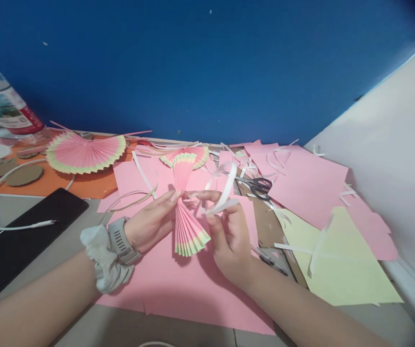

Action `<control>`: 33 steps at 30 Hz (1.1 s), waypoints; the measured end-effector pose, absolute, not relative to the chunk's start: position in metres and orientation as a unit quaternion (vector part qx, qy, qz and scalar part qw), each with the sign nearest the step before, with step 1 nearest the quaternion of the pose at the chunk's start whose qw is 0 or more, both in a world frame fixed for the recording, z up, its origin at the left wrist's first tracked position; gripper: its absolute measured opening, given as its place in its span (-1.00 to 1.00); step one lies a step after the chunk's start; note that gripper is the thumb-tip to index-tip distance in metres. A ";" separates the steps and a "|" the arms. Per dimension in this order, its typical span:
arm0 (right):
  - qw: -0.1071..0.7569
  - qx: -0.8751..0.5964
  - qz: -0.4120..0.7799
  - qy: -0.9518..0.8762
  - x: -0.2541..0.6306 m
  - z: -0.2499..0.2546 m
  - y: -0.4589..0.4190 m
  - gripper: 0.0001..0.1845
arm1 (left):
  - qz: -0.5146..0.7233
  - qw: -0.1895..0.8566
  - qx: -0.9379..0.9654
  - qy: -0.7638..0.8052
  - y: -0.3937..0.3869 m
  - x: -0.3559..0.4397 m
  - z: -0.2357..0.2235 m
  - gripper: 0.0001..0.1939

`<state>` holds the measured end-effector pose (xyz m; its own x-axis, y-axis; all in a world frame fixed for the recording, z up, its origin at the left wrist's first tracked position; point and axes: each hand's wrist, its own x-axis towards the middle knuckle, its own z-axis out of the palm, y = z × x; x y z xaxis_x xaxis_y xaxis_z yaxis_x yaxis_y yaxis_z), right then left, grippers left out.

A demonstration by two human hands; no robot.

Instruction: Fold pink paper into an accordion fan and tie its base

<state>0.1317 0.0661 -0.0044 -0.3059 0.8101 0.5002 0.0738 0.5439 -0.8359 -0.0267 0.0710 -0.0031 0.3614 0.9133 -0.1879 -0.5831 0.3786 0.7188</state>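
Note:
A pleated pink paper fan (192, 230) with yellow-green edges is pinched at its narrow middle by my left hand (156, 219). Its two ends flare out above and below the fingers. Close beside it, my right hand (229, 236) is closed on a curled white paper strip (228, 185) that loops up over the fingers. The fingertips of both hands nearly meet behind the fan's middle, where part of them is hidden. Under the hands lie pink paper sheets (193, 303).
Scissors (260, 185) with black handles lie behind my right hand. Finished pink fans (86, 149) rest at the back left, near a plastic bottle (8, 106), a black phone (30, 241) and a white cable (12, 226). Yellow paper (352, 270) lies right; a blue wall (200, 67) stands behind.

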 end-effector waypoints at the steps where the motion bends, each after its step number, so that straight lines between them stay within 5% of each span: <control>1: 0.511 -0.300 0.386 -0.707 0.132 -0.001 0.065 -0.81 | 0.487 0.770 0.285 0.297 0.071 -0.027 -0.003 -0.81; 4: 0.498 -0.316 0.372 -0.717 0.138 0.017 0.068 -0.83 | 0.492 0.767 0.275 0.307 0.072 -0.027 -0.004 -0.82; 6: 0.454 -0.338 0.263 -0.781 0.151 0.037 0.078 -0.82 | 0.485 0.775 0.255 0.316 0.072 -0.028 -0.007 -0.82; 10: 0.265 -0.247 0.010 -0.932 0.178 0.075 0.100 -0.80 | 0.471 0.769 0.265 0.340 0.072 -0.029 -0.011 -0.77; 14: 0.142 -0.222 -0.113 -0.958 0.183 0.089 0.100 -0.72 | 0.447 0.752 0.321 0.363 0.072 -0.027 -0.011 -0.69; 20: 0.052 -0.223 -0.132 -0.964 0.165 0.090 0.080 -0.74 | 0.459 0.740 0.324 0.370 0.072 -0.024 -0.009 -0.75; 33: 0.053 -0.242 -0.147 -0.958 0.159 0.085 0.079 -0.70 | 0.406 0.761 0.364 0.352 0.072 -0.028 -0.014 -0.61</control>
<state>0.1591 0.0786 0.0855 -0.8772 0.4479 0.1727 0.4791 0.8396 0.2558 -0.0276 0.0719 -0.0145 0.4226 0.8739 -0.2401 -0.3615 0.4055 0.8396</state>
